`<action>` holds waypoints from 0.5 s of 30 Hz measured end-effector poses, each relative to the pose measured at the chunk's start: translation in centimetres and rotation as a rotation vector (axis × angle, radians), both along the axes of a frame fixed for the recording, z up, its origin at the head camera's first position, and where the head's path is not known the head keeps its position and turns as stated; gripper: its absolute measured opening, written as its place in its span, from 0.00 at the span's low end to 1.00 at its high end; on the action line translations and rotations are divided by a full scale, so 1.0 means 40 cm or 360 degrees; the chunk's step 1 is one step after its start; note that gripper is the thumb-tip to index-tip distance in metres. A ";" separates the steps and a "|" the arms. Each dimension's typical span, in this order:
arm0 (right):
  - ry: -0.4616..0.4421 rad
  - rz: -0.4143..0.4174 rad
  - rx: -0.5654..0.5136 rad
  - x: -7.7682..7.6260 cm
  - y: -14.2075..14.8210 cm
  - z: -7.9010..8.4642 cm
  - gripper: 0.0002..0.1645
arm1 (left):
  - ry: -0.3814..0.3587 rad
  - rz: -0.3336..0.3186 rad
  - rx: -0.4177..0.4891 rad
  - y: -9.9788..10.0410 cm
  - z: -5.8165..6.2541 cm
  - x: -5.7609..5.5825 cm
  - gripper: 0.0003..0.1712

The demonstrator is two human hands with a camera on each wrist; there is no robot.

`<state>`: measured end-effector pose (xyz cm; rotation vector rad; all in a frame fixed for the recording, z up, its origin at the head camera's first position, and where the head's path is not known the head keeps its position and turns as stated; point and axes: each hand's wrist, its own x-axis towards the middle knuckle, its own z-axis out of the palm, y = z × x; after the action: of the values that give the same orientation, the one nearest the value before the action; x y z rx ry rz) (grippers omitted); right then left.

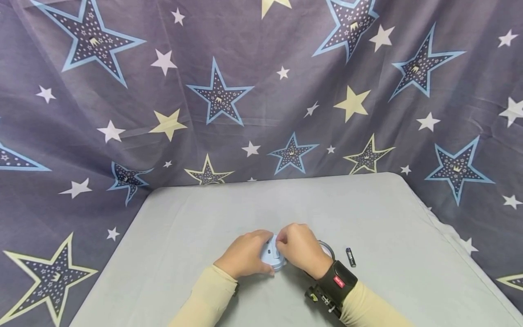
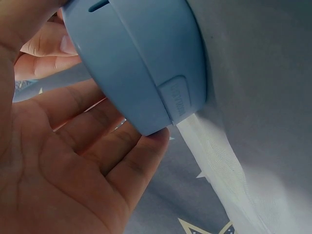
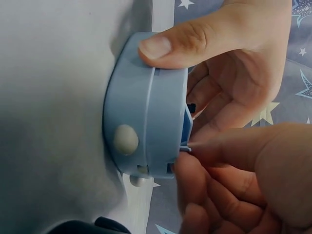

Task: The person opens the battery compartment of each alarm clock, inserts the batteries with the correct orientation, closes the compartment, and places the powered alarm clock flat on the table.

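Over the feed, I saw the left hand (image 1: 247, 253) half-spread around the blue case (image 1: 267, 259) on the table (image 1: 196, 222), gripping its near and far edges; the right hand (image 1: 301, 249) arched over its right side, thumb and forefinger pinching a small tab (image 3: 185, 148).

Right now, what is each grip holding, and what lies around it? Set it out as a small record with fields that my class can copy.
Left grip: holds the pale blue device, thumb on its side
Right grip: pinches a small blue tab at the device
Device rests on: light grey cloth
To the right: a dark battery, lying apart from both grips
Partly hidden: dark-rimmed round object behind the right grip; identity unclear
Backdrop: dark cloth with stars
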<state>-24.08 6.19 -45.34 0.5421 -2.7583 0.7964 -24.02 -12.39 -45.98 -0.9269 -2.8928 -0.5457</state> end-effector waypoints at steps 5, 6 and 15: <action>-0.0012 0.0000 -0.0004 0.001 0.000 -0.001 0.03 | -0.0001 -0.0001 -0.0002 0.000 0.001 0.000 0.49; -0.0013 0.0003 -0.0005 0.001 0.000 -0.001 0.03 | -0.0001 0.0000 -0.0002 0.000 0.001 0.001 0.49; -0.0091 0.0065 -0.0052 -0.006 0.006 -0.004 0.04 | -0.0009 0.0001 -0.0007 0.001 0.003 0.002 0.50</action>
<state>-24.33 6.44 -45.51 0.5798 -2.7893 0.8779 -23.96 -12.36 -45.87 -0.9266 -2.9003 -0.5430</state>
